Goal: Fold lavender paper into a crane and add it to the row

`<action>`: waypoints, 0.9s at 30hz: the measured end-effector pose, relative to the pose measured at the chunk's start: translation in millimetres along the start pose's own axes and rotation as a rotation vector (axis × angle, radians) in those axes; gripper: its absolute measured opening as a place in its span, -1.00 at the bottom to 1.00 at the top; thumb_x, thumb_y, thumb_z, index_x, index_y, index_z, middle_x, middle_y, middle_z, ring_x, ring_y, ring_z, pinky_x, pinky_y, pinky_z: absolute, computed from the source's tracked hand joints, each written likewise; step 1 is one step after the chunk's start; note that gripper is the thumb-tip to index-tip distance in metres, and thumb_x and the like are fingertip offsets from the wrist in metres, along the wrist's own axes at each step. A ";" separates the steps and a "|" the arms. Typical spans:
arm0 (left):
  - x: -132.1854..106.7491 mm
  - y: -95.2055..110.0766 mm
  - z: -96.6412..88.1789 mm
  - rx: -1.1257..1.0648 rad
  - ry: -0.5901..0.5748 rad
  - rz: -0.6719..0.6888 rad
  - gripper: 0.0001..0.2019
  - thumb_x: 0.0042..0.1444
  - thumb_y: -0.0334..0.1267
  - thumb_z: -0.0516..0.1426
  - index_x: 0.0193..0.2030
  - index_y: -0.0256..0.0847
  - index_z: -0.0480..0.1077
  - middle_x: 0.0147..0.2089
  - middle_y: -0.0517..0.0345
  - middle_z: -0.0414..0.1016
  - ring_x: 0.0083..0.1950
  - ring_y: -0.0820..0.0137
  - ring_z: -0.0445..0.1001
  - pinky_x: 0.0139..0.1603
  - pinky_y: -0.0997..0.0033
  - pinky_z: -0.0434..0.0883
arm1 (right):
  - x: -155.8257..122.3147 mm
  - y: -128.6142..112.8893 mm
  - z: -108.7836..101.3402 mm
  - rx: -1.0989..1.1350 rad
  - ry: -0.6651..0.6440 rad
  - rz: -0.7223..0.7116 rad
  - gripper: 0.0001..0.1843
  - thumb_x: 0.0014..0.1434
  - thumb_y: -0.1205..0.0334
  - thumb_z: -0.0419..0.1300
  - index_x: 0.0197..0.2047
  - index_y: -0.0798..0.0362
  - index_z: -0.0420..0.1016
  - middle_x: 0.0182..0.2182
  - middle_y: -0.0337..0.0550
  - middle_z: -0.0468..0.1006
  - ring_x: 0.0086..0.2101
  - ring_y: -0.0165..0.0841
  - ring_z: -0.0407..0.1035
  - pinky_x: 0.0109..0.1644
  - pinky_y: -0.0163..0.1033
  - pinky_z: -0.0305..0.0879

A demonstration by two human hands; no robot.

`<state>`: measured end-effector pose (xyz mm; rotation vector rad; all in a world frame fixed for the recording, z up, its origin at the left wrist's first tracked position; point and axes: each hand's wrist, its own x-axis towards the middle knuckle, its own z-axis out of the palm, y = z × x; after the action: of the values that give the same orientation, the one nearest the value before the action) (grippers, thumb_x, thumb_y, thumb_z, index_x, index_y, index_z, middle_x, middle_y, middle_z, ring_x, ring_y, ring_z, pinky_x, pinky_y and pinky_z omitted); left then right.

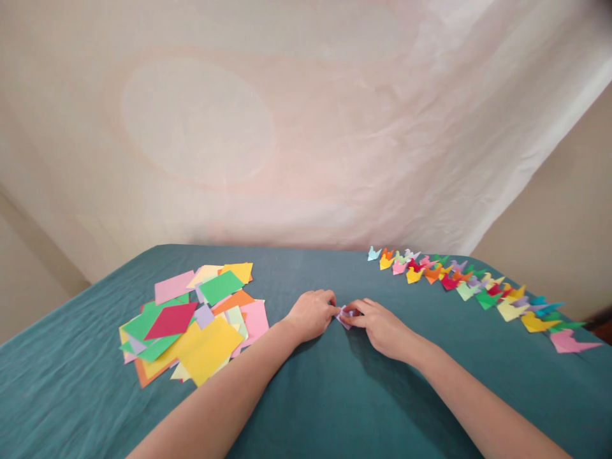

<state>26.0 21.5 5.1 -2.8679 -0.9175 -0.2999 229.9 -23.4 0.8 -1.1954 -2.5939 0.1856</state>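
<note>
Between both hands [312,317] [384,330], lilac paper [345,324]

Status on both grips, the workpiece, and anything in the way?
Left grip and right grip at small lilac paper. Paper partly hidden by fingers. Loose sheets left, folded birds right; neither between grips.

Folded paper piece [347,313], lavender, one. Small, with several creased facets and pointed lower edge; exact form partly hidden by fingers. Held low between the fingertips of the left hand [312,315] and right hand [382,328].
</note>
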 end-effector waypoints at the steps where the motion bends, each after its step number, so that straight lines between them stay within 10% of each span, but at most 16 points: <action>1: 0.0 0.0 0.4 0.002 0.001 0.000 -0.76 0.14 -0.34 0.04 -0.15 0.00 0.46 -0.16 0.14 0.38 -0.20 0.33 0.37 -0.20 0.37 0.32 | 0.0 -0.5 -1.4 0.001 -0.013 0.001 -0.50 0.17 0.51 -0.06 0.05 -0.17 0.41 -0.10 -0.13 0.42 -0.14 -0.30 0.24 -0.06 -0.19 0.19; 27: 0.6 1.7 0.0 0.020 -0.016 -0.006 -0.79 0.14 -0.34 0.03 -0.18 -0.05 0.47 -0.17 0.14 0.38 -0.20 0.33 0.37 -0.21 0.35 0.32 | -5.4 -15.3 -18.3 -0.056 -0.264 0.069 -0.24 -0.04 0.58 -0.07 0.21 -0.14 0.19 0.21 -0.19 0.19 0.09 -0.23 0.11 0.09 -0.09 0.06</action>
<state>27.4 20.5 5.2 -2.8537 -0.9263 -0.2670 227.7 -37.4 20.7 -1.3642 -2.7998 0.3058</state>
